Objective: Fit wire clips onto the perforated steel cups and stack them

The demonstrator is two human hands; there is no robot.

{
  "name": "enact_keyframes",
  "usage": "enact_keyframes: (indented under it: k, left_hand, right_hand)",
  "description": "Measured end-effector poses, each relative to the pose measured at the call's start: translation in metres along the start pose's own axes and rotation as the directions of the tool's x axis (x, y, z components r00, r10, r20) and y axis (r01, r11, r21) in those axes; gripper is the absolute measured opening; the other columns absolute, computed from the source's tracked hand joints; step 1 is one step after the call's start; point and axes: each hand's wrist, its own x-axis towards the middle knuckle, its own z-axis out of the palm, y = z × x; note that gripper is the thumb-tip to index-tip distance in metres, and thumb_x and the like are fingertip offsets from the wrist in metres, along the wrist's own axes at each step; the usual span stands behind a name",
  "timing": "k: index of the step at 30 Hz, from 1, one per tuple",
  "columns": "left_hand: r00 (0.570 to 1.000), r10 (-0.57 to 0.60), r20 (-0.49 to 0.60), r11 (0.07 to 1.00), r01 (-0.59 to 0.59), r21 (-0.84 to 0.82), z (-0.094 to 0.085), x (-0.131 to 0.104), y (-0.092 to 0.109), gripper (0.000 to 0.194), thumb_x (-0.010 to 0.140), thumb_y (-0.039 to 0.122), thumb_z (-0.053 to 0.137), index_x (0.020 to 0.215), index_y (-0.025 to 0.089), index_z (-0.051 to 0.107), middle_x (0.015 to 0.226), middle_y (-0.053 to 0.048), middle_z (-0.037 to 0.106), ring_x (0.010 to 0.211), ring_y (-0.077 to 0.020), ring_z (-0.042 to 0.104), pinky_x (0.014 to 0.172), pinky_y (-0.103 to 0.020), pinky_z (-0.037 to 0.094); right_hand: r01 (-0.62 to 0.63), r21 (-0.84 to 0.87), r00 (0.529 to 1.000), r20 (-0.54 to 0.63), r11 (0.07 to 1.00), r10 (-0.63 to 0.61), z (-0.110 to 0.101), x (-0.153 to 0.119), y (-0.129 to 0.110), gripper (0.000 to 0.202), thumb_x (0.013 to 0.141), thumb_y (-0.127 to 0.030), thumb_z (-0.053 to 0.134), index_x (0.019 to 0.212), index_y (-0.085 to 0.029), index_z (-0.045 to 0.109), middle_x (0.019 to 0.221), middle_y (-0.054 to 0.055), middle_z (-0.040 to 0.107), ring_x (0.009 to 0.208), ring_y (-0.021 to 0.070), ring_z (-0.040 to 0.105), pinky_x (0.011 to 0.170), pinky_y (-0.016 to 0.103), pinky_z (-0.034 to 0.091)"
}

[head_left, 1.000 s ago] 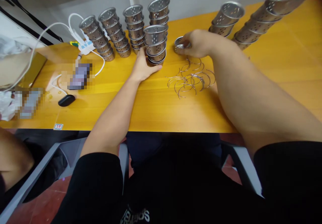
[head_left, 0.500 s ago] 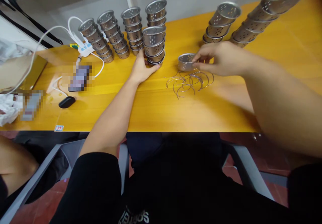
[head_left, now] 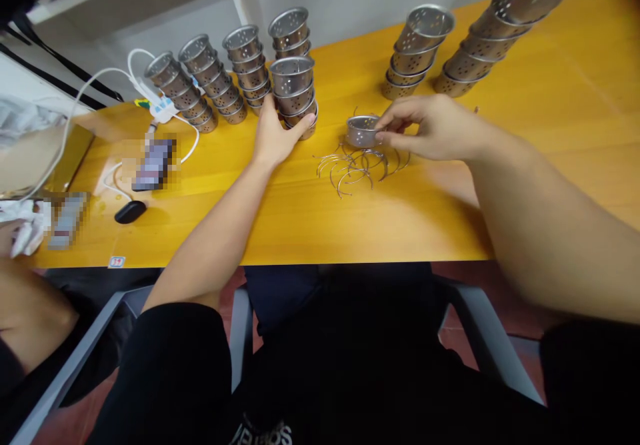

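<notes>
My left hand (head_left: 275, 133) is curled around the lower part of a stack of perforated metal cups (head_left: 295, 88), thumb at the front right and fingers partly hidden behind. The stack stands upright on the table. My right hand (head_left: 425, 128) pinches the right side of a short, single perforated metal cup (head_left: 361, 131) between thumb and fingers. That cup looks upright, at or close to the tabletop. Just in front of it lies a loose pile of thin, curved metal wires (head_left: 353, 167), several of them overlapping.
More stacks of perforated cups (head_left: 247, 58) line the back left, with others (head_left: 415, 48) at the back right. A phone (head_left: 155, 165), a black oval case (head_left: 130, 212) and a white power strip (head_left: 164, 108) with cables lie left. Another person's arm (head_left: 35, 305) shows far left.
The whole view has shifted slightly. My left thumb sits a little higher on the cup stack, and more of its base shows. My right hand keeps its pinch on the short cup.
</notes>
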Motion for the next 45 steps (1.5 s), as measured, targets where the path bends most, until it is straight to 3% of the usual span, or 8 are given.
enact_keyframes:
  k: [11,17,24,28,33,38,41,45]
  left_hand:
    - [0.999,0.015,0.047,1.000,-0.014,-0.025,0.061,0.067,0.006,0.086,0.083,0.056,0.123,0.149,0.040,0.070,0.174,-0.010,0.083,0.171,-0.0477,0.071,0.157,-0.072,0.049]
    - [1.000,0.000,-0.021,1.000,0.000,-0.019,0.102,0.094,0.025,0.068,0.088,0.041,0.120,0.132,0.036,0.068,0.153,-0.006,0.088,0.148,-0.0335,0.076,0.140,-0.059,0.062]
    - [0.991,-0.125,-0.050,0.990,0.122,-0.070,0.131,0.127,0.053,0.081,0.079,0.010,0.118,0.119,0.039,0.054,0.148,-0.004,0.090,0.145,-0.0344,0.077,0.138,-0.058,0.060]
    - [0.973,-0.232,0.009,0.973,0.232,0.002,0.141,0.129,0.077,0.068,0.103,-0.003,0.103,0.124,0.033,0.049,0.158,-0.002,0.083,0.141,-0.0184,0.066,0.134,-0.042,0.055]
    - [0.983,-0.177,0.043,0.984,0.178,-0.011,0.142,0.118,0.085,0.069,0.105,-0.007,0.099,0.133,0.028,0.046,0.172,-0.015,0.074,0.149,-0.0190,0.067,0.139,-0.040,0.052]
    - [0.989,-0.145,0.016,0.989,0.144,0.030,0.123,0.099,0.053,0.069,0.110,0.012,0.103,0.155,0.022,0.051,0.188,-0.019,0.065,0.172,-0.0247,0.060,0.154,-0.046,0.049]
    - [0.998,0.008,0.058,0.988,0.001,-0.155,0.105,0.070,0.035,0.046,0.122,0.057,0.093,0.143,0.026,0.066,0.162,-0.015,0.079,0.158,-0.0320,0.075,0.146,-0.058,0.061]
    - [0.929,0.197,0.313,0.951,-0.103,-0.291,0.080,0.024,0.029,0.102,0.100,0.104,0.093,0.163,0.028,0.068,0.158,-0.015,0.080,0.164,-0.0420,0.078,0.146,-0.075,0.060]
  right_hand:
    - [-0.078,0.052,0.996,0.057,0.996,0.075,-0.015,-0.005,0.016,0.015,0.097,-0.042,0.094,0.106,-0.032,0.087,0.095,0.008,0.088,0.084,0.0331,0.078,0.086,0.053,0.069]
    - [-0.047,0.122,0.998,0.035,0.991,0.043,-0.014,-0.005,0.023,0.033,0.095,-0.064,0.106,0.103,-0.035,0.091,0.098,0.006,0.089,0.087,0.0363,0.082,0.087,0.056,0.072]
    - [-0.063,0.152,0.996,0.069,0.986,0.053,-0.015,-0.005,0.018,0.035,0.099,-0.066,0.106,0.103,-0.034,0.092,0.097,0.006,0.088,0.086,0.0347,0.080,0.087,0.056,0.071]
    - [-0.068,0.152,0.995,0.076,0.986,0.057,-0.013,-0.005,0.017,0.032,0.099,-0.063,0.105,0.104,-0.034,0.092,0.100,0.006,0.089,0.089,0.0351,0.080,0.092,0.057,0.073]
    - [-0.086,0.132,0.994,0.078,0.988,0.076,-0.012,-0.005,0.017,0.031,0.100,-0.063,0.105,0.107,-0.034,0.095,0.101,0.007,0.091,0.093,0.0373,0.083,0.096,0.059,0.075]
    - [-0.068,0.062,0.997,0.049,0.996,0.065,-0.011,-0.006,0.015,0.028,0.107,-0.062,0.099,0.115,-0.035,0.098,0.109,0.011,0.092,0.102,0.0425,0.085,0.103,0.066,0.077]
    - [-0.031,0.034,0.999,-0.020,0.999,0.032,-0.006,-0.005,0.009,0.026,0.115,-0.062,0.089,0.122,-0.039,0.098,0.121,0.013,0.092,0.114,0.0457,0.086,0.112,0.070,0.076]
    - [-0.033,0.006,0.997,-0.073,0.999,0.033,0.013,0.003,-0.006,0.032,0.122,-0.065,0.082,0.139,-0.043,0.098,0.141,0.015,0.091,0.138,0.0505,0.083,0.122,0.075,0.073]
